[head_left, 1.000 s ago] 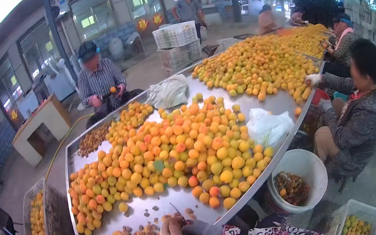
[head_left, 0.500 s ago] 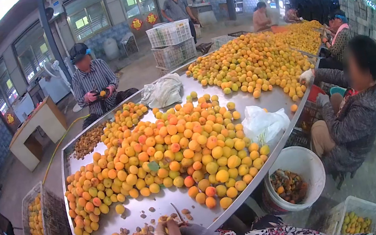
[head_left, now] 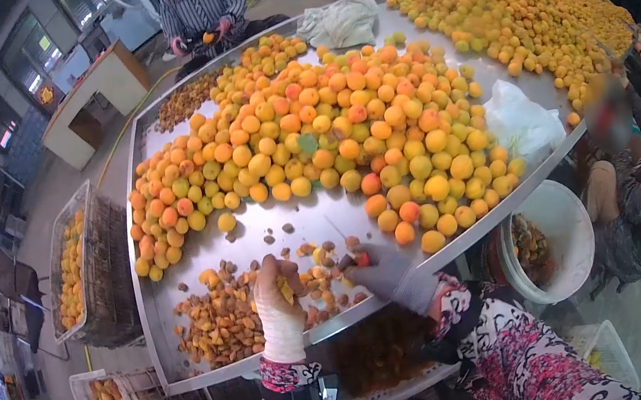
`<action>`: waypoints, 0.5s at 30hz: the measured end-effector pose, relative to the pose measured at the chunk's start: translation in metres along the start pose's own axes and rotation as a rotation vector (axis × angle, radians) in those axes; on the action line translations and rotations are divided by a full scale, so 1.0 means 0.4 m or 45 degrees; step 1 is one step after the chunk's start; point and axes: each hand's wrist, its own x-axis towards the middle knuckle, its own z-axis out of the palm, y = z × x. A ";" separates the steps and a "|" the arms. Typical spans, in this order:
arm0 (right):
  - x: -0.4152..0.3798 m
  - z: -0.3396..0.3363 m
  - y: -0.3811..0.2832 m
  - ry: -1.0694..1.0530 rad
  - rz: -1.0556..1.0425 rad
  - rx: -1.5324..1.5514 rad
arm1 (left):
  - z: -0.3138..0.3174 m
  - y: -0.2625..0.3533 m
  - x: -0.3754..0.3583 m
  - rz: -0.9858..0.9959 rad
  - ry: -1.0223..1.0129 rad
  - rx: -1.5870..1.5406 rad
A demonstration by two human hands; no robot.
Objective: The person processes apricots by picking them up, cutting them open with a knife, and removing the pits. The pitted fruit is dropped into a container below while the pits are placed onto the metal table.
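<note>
My left hand point(head_left: 277, 305), in a white glove with the fingers uncovered, is closed on a yellow apricot piece point(head_left: 287, 291) above the near edge of the metal table. To its right, my grey-gloved right hand point(head_left: 394, 274) grips a small knife point(head_left: 362, 259); red shows at the handle and a thin blade points away from me. Beneath and left of my left hand lies a heap of cut apricots point(head_left: 218, 323), with brown stones point(head_left: 269, 239) scattered behind it. A large pile of whole apricots point(head_left: 309, 130) covers the middle of the table.
A white bag point(head_left: 523, 119) lies by the right rim, a pale cloth point(head_left: 340, 24) at the back. Below the right edge stands a white bucket point(head_left: 569, 239) of scraps. Crates of apricots point(head_left: 90, 268) stand left. Co-workers point(head_left: 199, 8) sit around the table point(head_left: 168, 376).
The view has tilted down and swung left. My hands have moved apart; the right hand and knife are now to the right of the left hand.
</note>
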 end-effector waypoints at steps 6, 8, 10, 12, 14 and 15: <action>-0.034 -0.035 -0.091 -0.178 0.133 0.016 | -0.043 0.034 -0.037 0.103 -0.491 0.609; -0.028 -0.044 -0.089 -0.217 0.174 0.092 | -0.018 0.075 -0.056 0.422 -0.943 1.002; -0.023 -0.052 -0.085 -0.116 0.024 0.266 | -0.012 0.073 -0.068 0.393 -1.072 1.013; -0.016 -0.068 -0.086 -0.040 0.046 0.394 | 0.019 0.065 -0.093 0.913 -1.383 1.102; -0.008 -0.097 -0.082 0.095 0.088 0.590 | 0.047 0.021 -0.144 -0.178 -1.314 0.965; -0.012 -0.110 -0.088 0.093 0.089 0.592 | 0.069 0.011 -0.153 -0.068 -1.423 1.175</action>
